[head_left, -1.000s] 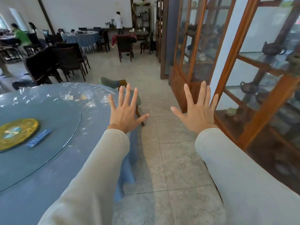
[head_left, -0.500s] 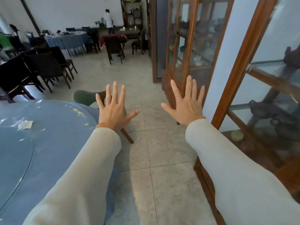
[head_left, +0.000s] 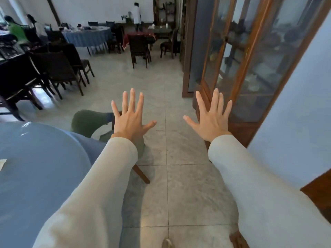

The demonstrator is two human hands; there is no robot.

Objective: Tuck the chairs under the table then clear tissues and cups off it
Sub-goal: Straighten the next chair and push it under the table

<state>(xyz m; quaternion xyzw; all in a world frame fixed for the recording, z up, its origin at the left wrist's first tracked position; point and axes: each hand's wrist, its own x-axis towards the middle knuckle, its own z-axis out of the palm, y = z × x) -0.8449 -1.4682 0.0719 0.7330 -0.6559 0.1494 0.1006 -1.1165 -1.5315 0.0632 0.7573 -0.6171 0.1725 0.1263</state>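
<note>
Fingers are spreading wide on both hands, gripping nothing, as I am watching from my station. Since a second ago my view has been swinging off the table [head_left: 41,176], so its glass turntable has gone from sight and only a white tissue [head_left: 2,162] corner is showing at its left. Right of the table's glossy blue plastic-covered cloth, the green padded chair [head_left: 89,122] with slanted wooden legs is sticking out untucked; my left hand [head_left: 131,120] is hovering over it, my right hand [head_left: 209,119] further right.
</note>
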